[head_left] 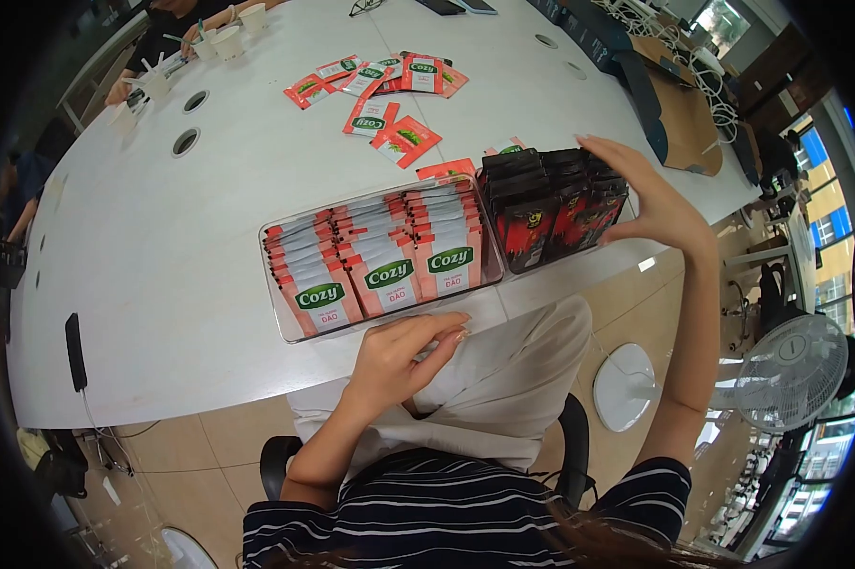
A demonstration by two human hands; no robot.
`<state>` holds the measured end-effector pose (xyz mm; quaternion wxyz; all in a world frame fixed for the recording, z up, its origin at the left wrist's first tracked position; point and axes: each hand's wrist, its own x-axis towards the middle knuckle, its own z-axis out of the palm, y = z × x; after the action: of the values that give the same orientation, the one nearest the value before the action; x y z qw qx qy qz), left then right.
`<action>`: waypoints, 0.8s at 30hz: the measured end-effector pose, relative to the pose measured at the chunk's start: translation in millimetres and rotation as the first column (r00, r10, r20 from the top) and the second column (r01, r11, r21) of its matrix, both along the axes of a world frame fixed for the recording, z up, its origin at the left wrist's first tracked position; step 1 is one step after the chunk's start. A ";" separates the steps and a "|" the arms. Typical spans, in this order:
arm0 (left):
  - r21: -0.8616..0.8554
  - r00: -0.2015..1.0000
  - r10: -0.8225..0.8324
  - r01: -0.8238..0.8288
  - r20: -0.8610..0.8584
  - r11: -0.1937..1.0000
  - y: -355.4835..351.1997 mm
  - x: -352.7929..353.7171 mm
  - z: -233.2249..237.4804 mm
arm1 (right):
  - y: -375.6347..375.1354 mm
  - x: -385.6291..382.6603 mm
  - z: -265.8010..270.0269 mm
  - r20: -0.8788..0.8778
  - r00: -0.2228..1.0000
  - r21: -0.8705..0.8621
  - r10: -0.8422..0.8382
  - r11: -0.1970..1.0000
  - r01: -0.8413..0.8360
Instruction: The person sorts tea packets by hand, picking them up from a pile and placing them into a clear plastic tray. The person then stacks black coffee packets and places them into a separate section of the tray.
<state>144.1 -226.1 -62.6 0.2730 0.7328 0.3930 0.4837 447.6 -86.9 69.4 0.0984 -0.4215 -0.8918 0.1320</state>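
Note:
A clear tray [289, 334] holds three rows of red-and-white Cozy tea sachets [387, 274], stacked overlapping. Against its right side stand black-and-red sachets [553, 220], packed upright in rows. My right hand [657, 201] is curved around their right end, thumb and fingers spread apart, fingertips close to the packs. In front of the tray, near the table's edge, is my left hand [404, 358]. Its fingers stretch to the right with a gap above the thumb, and no object shows in them.
Loose Cozy sachets [407, 142] lie scattered beyond the tray. An opened cardboard box [679, 114] and white cables [702, 81] are at the back right. Paper cups [227, 43] stand at the far left near another person's hands. A white fan [792, 372] stands right.

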 end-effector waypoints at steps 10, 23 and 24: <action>-0.003 0.999 0.034 -0.034 0.000 0.999 -0.9 1.1 1.5 | 12.2 -18.2 -13.4 -0.142 0.990 -0.022 -0.012 1.000 0.009; 0.085 1.000 0.007 -0.008 0.015 0.996 -21.3 -65.9 63.1 | -64.5 -64.0 -75.3 -0.471 0.881 0.503 -0.047 0.806 0.312; 0.104 0.997 0.067 -0.062 -0.043 0.993 -17.1 -75.1 71.6 | -72.1 -73.4 -88.1 -0.508 0.861 0.510 -0.032 0.794 0.331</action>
<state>69.1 -243.2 9.0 0.2102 0.7439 0.3974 0.4944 374.3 -159.0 -18.7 0.4500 -0.4117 -0.7904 -0.0578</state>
